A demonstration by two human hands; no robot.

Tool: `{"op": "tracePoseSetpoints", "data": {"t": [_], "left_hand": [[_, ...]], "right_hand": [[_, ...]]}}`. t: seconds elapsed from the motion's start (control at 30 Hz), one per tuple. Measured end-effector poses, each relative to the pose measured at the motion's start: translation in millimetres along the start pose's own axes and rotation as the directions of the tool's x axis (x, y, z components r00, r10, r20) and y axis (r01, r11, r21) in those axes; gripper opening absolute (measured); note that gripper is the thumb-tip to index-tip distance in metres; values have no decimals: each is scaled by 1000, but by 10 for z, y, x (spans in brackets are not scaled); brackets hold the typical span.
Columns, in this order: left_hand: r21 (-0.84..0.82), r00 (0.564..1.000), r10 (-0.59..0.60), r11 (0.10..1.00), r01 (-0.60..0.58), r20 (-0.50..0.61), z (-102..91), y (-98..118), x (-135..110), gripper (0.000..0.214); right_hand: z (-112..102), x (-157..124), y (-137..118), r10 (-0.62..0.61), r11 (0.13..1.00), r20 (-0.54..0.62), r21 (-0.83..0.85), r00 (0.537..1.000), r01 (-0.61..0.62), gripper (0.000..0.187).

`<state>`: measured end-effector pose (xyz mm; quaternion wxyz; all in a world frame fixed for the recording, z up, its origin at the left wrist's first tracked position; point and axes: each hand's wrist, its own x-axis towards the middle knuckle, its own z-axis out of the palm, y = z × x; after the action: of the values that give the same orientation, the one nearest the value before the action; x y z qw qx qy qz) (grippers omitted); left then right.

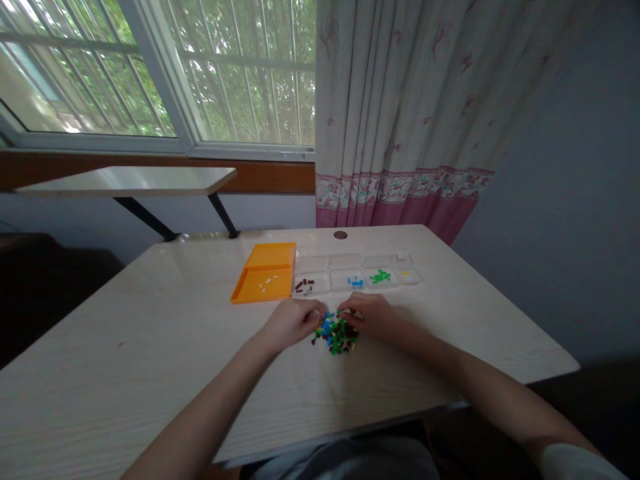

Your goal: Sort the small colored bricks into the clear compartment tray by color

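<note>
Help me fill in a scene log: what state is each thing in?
Orange box: lying open, white pieces inside.
Clear tray: uncovered, coloured pieces in some compartments.
Pile: heaped, mixed colours.
Left hand: fingers bent, at the pile.
Right hand: fingers bent, at the pile.
Curtain: hanging down.

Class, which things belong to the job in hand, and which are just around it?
In the job:
heap of small multicoloured plastic pieces, by left hand and right hand
clear plastic compartment tray
open orange plastic case

Just around:
pink-hemmed white floral curtain
pale raised shelf
</note>
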<state>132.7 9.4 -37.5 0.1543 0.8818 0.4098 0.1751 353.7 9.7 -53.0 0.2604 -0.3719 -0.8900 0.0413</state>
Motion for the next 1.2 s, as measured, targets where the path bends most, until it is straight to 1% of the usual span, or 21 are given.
{"op": "tracePoseSetpoints", "data": {"t": [0.1,0.2,0.33,0.6,0.7,0.8,0.9,1.0,1.1,1.2], "left_hand": [[-71,997,-5,997,0,-80,61,52,26,19],[-97,992,5,995,-17,-124,101,75,36,17],[-96,990,16,995,-29,-137,104,70,33,16],[-89,989,27,995,-41,-148,116,67,38,17],[-82,992,0,997,-10,-125,88,60,37,22],[-20,998,-7,1000,6,-58,41,14,28,24],[77,1000,4,997,-6,25,-3,-65,8,23],[138,997,3,990,-14,78,-27,-128,-10,21],[149,995,7,989,-23,102,-35,-143,-19,19],[157,993,11,987,-29,117,-37,-125,-15,19]], "right_hand": [[36,6,-55,3,1000,-6,24,1000,-3,17],[56,12,-81,7,999,-34,41,999,-6,19],[41,20,-88,23,996,-71,86,997,-17,19],[40,14,-71,17,992,-92,129,996,-5,16],[38,20,-33,32,992,-115,121,993,-18,15],[-2,37,42,25,995,-210,95,977,-6,15],[-79,50,141,5,997,-339,70,941,20,16],[-158,47,236,9,1000,-429,30,903,4,15],[-203,36,304,10,1000,-476,-2,880,-13,14],[-209,28,336,3,1000,-490,-17,872,-13,14]]}}
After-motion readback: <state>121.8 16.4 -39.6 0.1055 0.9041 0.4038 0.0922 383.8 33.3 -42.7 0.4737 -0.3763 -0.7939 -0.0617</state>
